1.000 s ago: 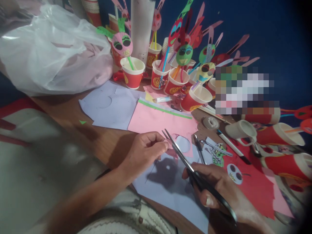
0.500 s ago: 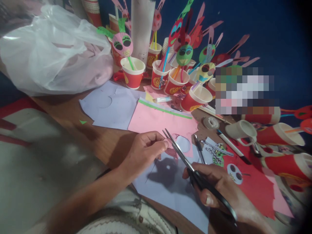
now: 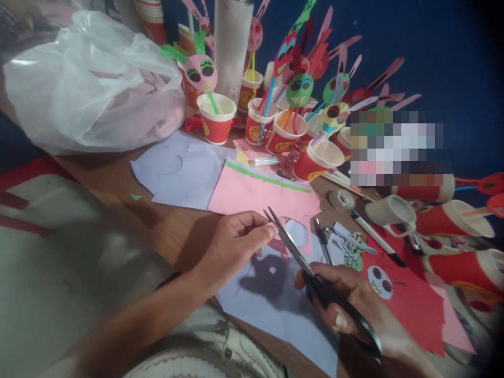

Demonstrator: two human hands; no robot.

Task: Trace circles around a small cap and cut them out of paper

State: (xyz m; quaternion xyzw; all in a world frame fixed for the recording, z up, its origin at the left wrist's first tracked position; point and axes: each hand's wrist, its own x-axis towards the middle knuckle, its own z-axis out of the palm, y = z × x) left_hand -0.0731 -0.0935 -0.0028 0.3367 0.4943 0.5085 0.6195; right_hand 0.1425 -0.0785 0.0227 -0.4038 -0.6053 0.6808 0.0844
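Observation:
My left hand (image 3: 236,239) pinches a small pink paper piece (image 3: 279,244) between thumb and fingers, much of it hidden behind them. Black-handled scissors (image 3: 294,248) are in my right hand (image 3: 354,296), fingers wrapped round the handles. The blades point up and left, tips slightly apart, beside the left thumb and across the pink piece in view; whether they touch it I cannot tell. Below both hands lies a lilac sheet (image 3: 283,325) with their shadow on it. Just beyond is a pink sheet (image 3: 255,190) with a round cutout near its lower right corner.
Red-and-white paper cups (image 3: 216,126) holding paper faces on straws line the back. A white plastic bag (image 3: 94,100) sits at the left. To the right lie a pen (image 3: 323,240), a marker (image 3: 378,239), a tape roll (image 3: 342,199), a mug (image 3: 389,212) and red paper (image 3: 417,315).
The view has shifted very slightly. Both hands, the scissors and the pink piece keep nearly the same positions, with the left thumb marginally closer to the blades.

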